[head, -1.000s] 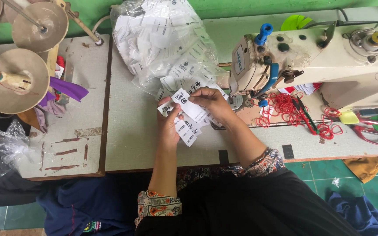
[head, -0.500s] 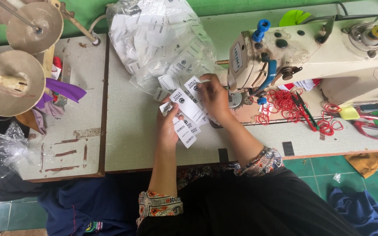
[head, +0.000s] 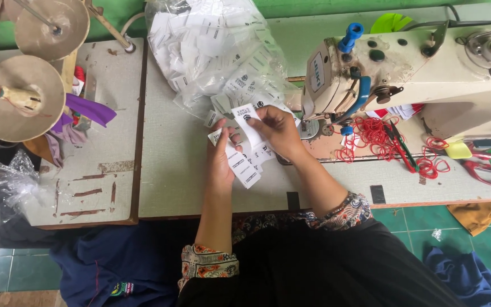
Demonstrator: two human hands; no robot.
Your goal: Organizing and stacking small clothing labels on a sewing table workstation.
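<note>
Labels [head: 244, 165] sit fanned in our left hand [head: 223, 162], fingers closed around the stack above the worktop [head: 166, 170]. Our right hand [head: 279, 129] pinches one label [head: 245, 113] at 12 o'clock of the stack. A bag [head: 211, 51] of labels lies at 11 o'clock, a sewing machine [head: 416, 74] at 2 o'clock.

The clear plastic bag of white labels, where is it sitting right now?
In the head view, the plastic bag of labels lies at the far edge of the table, left of the sewing machine and just beyond both hands.
</note>
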